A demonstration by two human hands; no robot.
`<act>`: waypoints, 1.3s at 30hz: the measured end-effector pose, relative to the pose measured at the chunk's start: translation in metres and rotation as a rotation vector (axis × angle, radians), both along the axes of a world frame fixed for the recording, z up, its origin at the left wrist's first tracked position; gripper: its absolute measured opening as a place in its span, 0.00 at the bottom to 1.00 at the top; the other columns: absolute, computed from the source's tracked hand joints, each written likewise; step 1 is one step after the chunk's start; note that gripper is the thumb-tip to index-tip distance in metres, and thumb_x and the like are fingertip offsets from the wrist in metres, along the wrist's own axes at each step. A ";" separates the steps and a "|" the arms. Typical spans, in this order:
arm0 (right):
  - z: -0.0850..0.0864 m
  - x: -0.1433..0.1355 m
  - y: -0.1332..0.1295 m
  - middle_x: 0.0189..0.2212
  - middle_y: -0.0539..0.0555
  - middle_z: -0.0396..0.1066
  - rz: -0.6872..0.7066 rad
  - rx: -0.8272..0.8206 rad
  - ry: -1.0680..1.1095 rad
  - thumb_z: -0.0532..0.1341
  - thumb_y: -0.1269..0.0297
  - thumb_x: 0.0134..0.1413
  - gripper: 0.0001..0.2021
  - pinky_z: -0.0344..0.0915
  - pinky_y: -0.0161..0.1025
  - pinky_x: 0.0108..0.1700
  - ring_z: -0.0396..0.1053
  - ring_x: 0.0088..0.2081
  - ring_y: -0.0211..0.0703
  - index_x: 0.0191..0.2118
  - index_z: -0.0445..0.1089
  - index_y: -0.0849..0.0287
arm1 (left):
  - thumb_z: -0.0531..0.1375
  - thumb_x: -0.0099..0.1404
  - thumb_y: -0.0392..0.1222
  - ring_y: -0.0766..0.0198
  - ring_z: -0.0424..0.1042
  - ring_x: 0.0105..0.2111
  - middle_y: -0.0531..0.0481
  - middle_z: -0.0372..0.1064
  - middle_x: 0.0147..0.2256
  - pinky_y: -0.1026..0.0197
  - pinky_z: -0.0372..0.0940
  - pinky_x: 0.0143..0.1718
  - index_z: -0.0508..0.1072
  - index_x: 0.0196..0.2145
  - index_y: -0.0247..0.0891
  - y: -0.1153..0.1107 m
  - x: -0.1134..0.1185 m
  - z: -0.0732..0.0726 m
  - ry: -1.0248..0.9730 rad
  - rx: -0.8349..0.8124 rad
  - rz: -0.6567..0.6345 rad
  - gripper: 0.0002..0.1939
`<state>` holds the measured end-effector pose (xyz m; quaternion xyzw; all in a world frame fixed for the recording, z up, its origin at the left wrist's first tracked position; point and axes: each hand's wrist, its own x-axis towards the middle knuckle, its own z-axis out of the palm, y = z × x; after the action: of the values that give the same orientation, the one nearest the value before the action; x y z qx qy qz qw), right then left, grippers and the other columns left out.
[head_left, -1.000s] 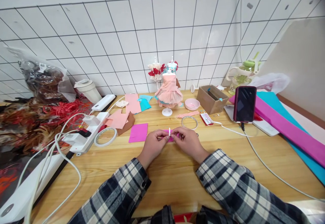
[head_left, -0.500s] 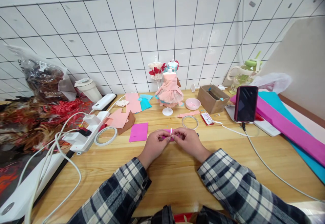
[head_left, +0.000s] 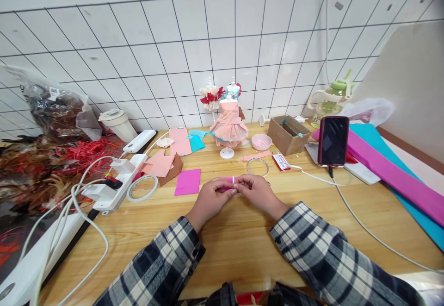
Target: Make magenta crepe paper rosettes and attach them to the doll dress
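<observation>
Both my hands meet at the middle of the wooden table. My left hand is closed in a pinch on a small piece of magenta paper. From the other side my right hand pinches the same piece, fingertips nearly touching the left ones. A narrow white strip stands up between the fingers; where its lower end goes is hidden. Left of my hands lies a flat magenta sheet. Beyond them, miniature dress stands hold paper dresses, with a pink dress in front.
A tape roll and power strip with cables lie left. Behind my right hand are another ring of tape, a pink bowl and a cardboard box. A phone stands right, beside long coloured paper sheets.
The view has shifted slightly. My fingers have adjusted a little around the magenta paper, and the white strip still sticks up between them.
</observation>
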<state>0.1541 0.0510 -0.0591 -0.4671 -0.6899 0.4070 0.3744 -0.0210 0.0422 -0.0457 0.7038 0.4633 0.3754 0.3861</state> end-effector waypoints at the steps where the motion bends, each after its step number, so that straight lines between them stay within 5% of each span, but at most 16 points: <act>1: 0.000 0.000 0.000 0.26 0.49 0.72 0.010 0.005 -0.002 0.58 0.61 0.53 0.09 0.61 0.33 0.30 0.65 0.26 0.37 0.34 0.73 0.58 | 0.62 0.57 0.45 0.58 0.72 0.38 0.44 0.75 0.36 0.58 0.66 0.43 0.79 0.32 0.39 0.000 0.000 -0.001 0.004 0.003 0.006 0.09; 9: 0.005 0.000 -0.002 0.24 0.48 0.68 -0.037 0.106 -0.093 0.55 0.65 0.55 0.06 0.58 0.33 0.30 0.62 0.26 0.36 0.32 0.68 0.59 | 0.61 0.58 0.44 0.59 0.72 0.35 0.46 0.76 0.33 0.60 0.66 0.39 0.78 0.28 0.39 0.001 0.000 -0.001 0.057 0.028 0.020 0.08; 18: -0.006 0.005 0.009 0.21 0.45 0.61 -0.139 -0.067 0.108 0.54 0.57 0.54 0.10 0.58 0.33 0.25 0.58 0.22 0.35 0.31 0.63 0.58 | 0.61 0.57 0.42 0.59 0.72 0.37 0.44 0.74 0.34 0.58 0.65 0.43 0.75 0.26 0.38 -0.005 -0.001 0.010 -0.046 0.065 -0.002 0.07; 27: -0.006 0.006 0.011 0.13 0.41 0.57 -0.206 -0.272 0.218 0.54 0.57 0.54 0.09 0.50 0.29 0.13 0.53 0.12 0.31 0.29 0.60 0.57 | 0.63 0.53 0.39 0.59 0.72 0.40 0.46 0.75 0.35 0.57 0.63 0.45 0.73 0.24 0.36 0.000 -0.005 -0.002 -0.594 -0.312 -0.013 0.05; 31: -0.004 0.007 0.013 0.27 0.50 0.72 -0.241 -0.291 0.355 0.58 0.56 0.51 0.10 0.57 0.29 0.14 0.65 0.18 0.33 0.32 0.62 0.57 | 0.64 0.51 0.37 0.58 0.73 0.41 0.46 0.75 0.34 0.57 0.63 0.45 0.72 0.24 0.35 0.002 -0.005 -0.004 -0.780 -0.421 -0.017 0.04; 35: 0.005 0.018 0.023 0.38 0.55 0.74 -0.339 -0.145 0.486 0.61 0.53 0.48 0.14 0.67 0.32 0.21 0.71 0.25 0.36 0.34 0.62 0.57 | 0.64 0.52 0.38 0.59 0.72 0.41 0.44 0.75 0.37 0.58 0.63 0.45 0.73 0.24 0.35 0.001 -0.005 -0.003 -0.715 -0.410 -0.023 0.04; 39: 0.019 0.050 0.045 0.37 0.57 0.74 -0.574 0.257 0.448 0.59 0.53 0.52 0.14 0.71 0.37 0.33 0.73 0.34 0.41 0.36 0.64 0.59 | 0.64 0.54 0.39 0.58 0.72 0.42 0.44 0.75 0.37 0.57 0.62 0.48 0.74 0.27 0.35 0.004 -0.006 -0.007 -0.614 -0.343 -0.005 0.05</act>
<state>0.2038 0.0960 -0.0400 -0.4901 -0.4775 0.2876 0.6702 -0.0266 0.0463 -0.0529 0.4841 0.3803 0.4852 0.6210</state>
